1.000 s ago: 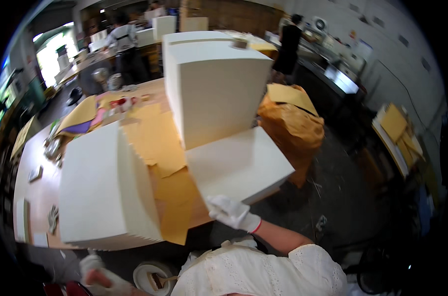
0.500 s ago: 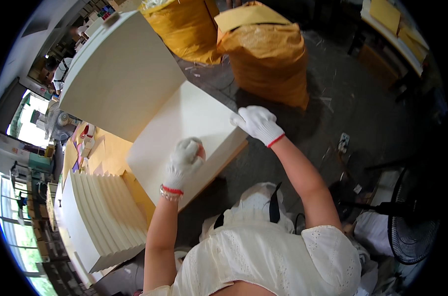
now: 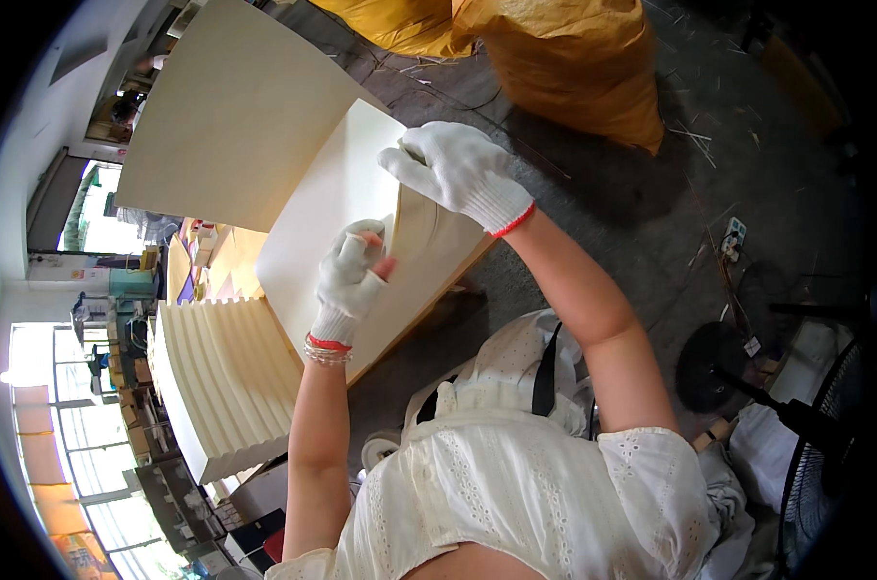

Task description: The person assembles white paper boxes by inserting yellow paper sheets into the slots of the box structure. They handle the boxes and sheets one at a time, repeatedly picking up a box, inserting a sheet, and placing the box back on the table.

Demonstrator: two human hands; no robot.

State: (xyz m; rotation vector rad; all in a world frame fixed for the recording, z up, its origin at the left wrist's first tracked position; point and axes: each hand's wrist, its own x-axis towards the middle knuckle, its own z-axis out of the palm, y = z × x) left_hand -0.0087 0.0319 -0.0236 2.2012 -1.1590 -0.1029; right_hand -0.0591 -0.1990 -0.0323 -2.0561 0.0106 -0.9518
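Note:
A thick stack of large white paper sheets (image 3: 308, 217) lies on the table in front of me. Over its right side, my right hand (image 3: 458, 172), in a white knit glove with a red cuff, grips the edge of some sheets and bends them upward. The raised sheets (image 3: 421, 227) curve, showing a gap below. My left hand (image 3: 349, 275), gloved with bare thumb and fingertip, is above the stack beside that raised edge. Its thumb and forefinger are apart, with nothing seen between them. Behind, a big upright cream sheet or section (image 3: 235, 116) leans back from the stack.
A stepped pile of cream paper (image 3: 230, 377) stands to the left on the yellowish table (image 3: 240, 259). Orange sacks (image 3: 578, 68) stand on the floor at the far side. A black fan (image 3: 825, 435) and a power strip (image 3: 733, 239) are on the right.
My right hand has moved left and lifted the stack's edge, which lay flat before. My left hand has opened its thumb and forefinger. The whole view has shifted.

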